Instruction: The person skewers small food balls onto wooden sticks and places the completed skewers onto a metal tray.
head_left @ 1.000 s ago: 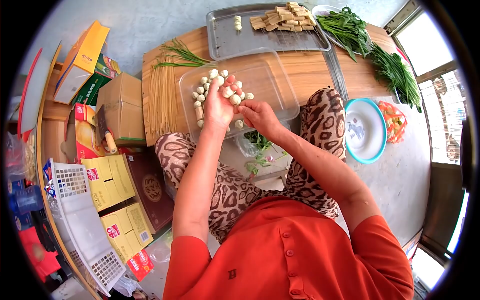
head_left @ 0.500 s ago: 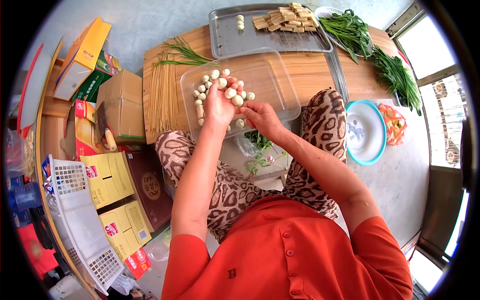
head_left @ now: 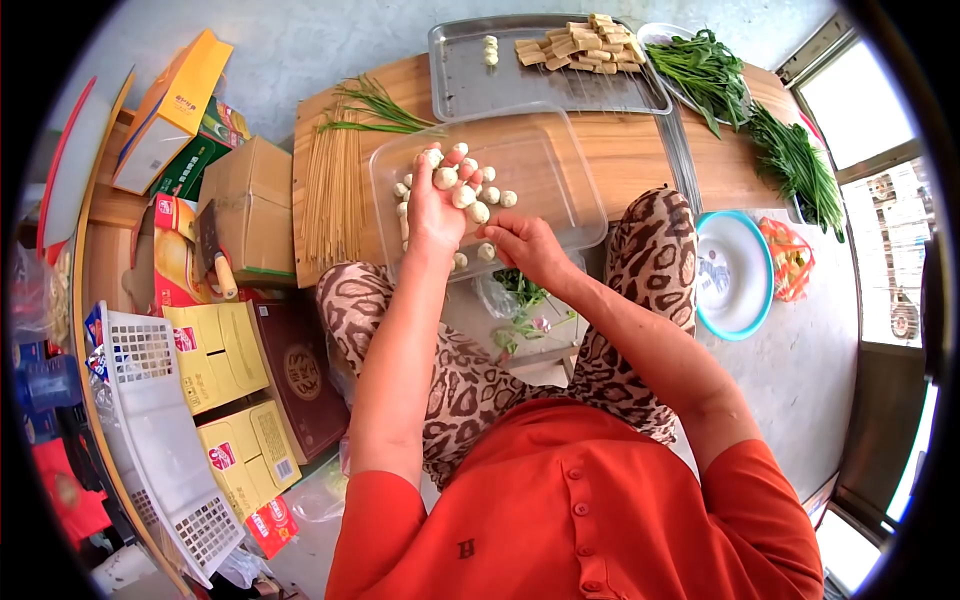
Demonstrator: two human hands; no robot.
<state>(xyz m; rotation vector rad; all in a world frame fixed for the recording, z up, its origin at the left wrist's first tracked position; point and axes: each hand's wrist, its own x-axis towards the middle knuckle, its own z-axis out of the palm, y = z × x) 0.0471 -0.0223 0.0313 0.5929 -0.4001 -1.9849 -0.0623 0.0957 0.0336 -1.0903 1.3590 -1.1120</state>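
My left hand (head_left: 437,207) is cupped palm up over the clear plastic container (head_left: 585,200), its fingers curled around several small pale balls (head_left: 463,196). To its right, my right hand (head_left: 527,246) is closed in a pinch beside the lowest held ball (head_left: 478,212); whatever lies between its fingertips is too small to make out. More pale balls (head_left: 508,198) lie in the container around and below the hands. Part of the container's contents is hidden behind my left hand and wrist.
Thin wooden sticks (head_left: 333,190) and green stalks (head_left: 375,108) lie left on the wooden table (head_left: 640,150). Behind is a metal tray (head_left: 470,85) with tan rolls (head_left: 585,47). Leafy greens (head_left: 705,75) and a white basin (head_left: 733,275) are right; a knife (head_left: 215,250) rests near boxes at left.
The view has shifted slightly, so the table and tray sit a little lower and farther right. My right hand has moved slightly down and away from my left hand.
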